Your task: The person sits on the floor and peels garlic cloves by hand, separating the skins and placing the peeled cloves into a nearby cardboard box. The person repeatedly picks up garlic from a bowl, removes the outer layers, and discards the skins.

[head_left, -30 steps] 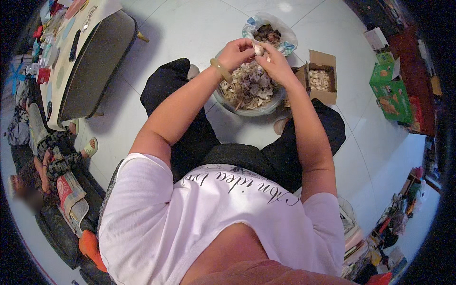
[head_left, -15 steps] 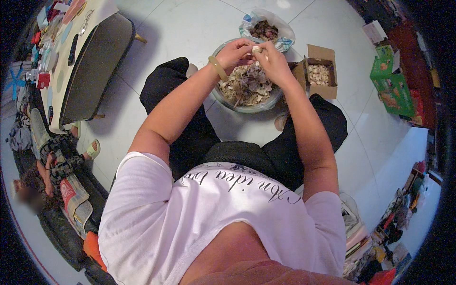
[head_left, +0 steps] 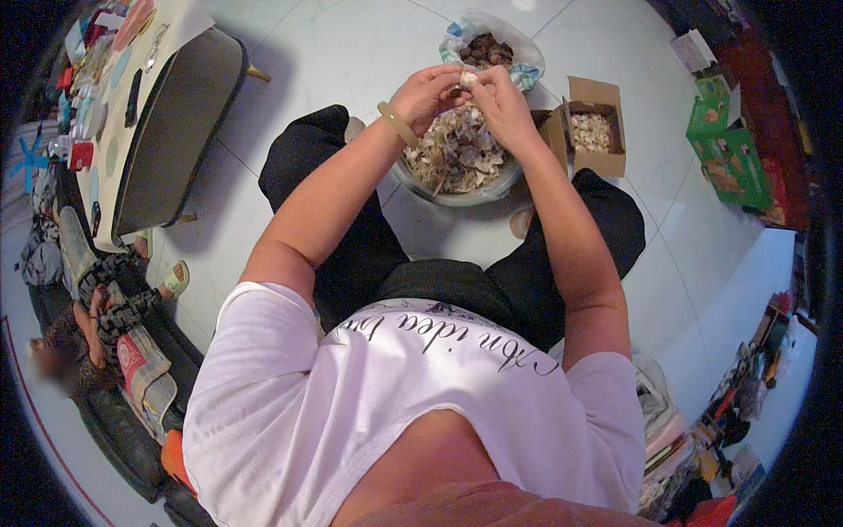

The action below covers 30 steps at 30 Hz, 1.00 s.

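Observation:
A small whitish piece of garlic is pinched at the fingertips of both hands. My left hand, with a pale bangle at the wrist, is closed on it from the left. From the right my right hand grips it between thumb and fingers. Both are above a round pale basin heaped with dry garlic skins. Right of the basin stands an open cardboard box of garlic cloves. Just beyond the basin, an open plastic bag contains dark reddish-brown matter.
A covered table with clutter stands to the left, and a person sits on a dark sofa beyond it. On the right is a green carton. Piled belongings lie at lower right. My knees flank the basin.
Both hands have shifted slightly left and away from me, still together with the garlic between them. More of the skins in the basin shows.

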{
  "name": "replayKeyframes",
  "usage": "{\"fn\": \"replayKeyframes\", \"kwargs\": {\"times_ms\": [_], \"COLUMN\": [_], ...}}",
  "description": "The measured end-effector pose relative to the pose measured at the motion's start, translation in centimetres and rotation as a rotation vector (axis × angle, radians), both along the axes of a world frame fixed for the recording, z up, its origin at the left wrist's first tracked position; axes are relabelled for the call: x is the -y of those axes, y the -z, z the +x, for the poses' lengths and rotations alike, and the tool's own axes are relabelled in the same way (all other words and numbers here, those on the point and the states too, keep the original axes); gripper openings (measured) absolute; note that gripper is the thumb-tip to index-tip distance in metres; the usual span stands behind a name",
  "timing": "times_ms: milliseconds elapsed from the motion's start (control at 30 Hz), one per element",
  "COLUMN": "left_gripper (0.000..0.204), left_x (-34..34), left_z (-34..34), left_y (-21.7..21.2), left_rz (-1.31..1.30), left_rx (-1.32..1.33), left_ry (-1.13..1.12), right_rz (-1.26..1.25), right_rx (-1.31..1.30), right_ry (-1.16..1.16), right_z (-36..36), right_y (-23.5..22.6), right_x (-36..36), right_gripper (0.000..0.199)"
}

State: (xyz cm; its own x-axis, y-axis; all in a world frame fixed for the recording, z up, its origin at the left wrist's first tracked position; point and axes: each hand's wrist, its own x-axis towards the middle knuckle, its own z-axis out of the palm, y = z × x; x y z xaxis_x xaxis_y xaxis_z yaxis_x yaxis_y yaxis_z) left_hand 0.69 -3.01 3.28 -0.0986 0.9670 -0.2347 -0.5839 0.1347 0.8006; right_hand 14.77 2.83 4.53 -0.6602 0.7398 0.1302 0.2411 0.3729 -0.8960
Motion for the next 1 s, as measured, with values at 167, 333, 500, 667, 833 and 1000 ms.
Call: {"fn": "replayKeyframes", "kwargs": {"times_ms": [167, 333, 500, 667, 833, 1000], "left_gripper": [0.017, 0.019, 0.026, 0.031, 0.034, 0.028], "left_x": [0.0, 0.1, 0.2, 0.2, 0.0, 0.0], "left_z": [-0.1, 0.3, 0.9, 1.4, 1.3, 1.2], "left_y": [0.4, 0.4, 0.4, 0.2, -0.3, 0.0], "left_rz": [0.048, 0.044, 0.144, 0.228, 0.203, 0.275], "left_rx": [-0.028, -0.107, -0.554, -0.927, -1.047, -0.868], "left_ry": [0.001, -0.034, -0.042, -0.117, -0.176, -0.094], "right_rz": [-0.099, -0.211, -0.600, -0.931, -0.417, 0.072], "right_rx": [-0.076, -0.040, -0.228, -0.328, -0.184, -0.041], "right_ry": [-0.007, 0.023, 0.041, 0.026, 0.084, 0.137], "right_z": [-0.2, -0.2, -0.7, 0.0, -0.3, -0.2], "right_y": [1.1, 1.7, 0.3, -1.2, -0.6, -0.1], "right_x": [-0.2, -0.2, 0.9, 0.7, 0.3, 0.0], "right_gripper": [0.027, 0.028, 0.018, 0.019, 0.024, 0.029]}}
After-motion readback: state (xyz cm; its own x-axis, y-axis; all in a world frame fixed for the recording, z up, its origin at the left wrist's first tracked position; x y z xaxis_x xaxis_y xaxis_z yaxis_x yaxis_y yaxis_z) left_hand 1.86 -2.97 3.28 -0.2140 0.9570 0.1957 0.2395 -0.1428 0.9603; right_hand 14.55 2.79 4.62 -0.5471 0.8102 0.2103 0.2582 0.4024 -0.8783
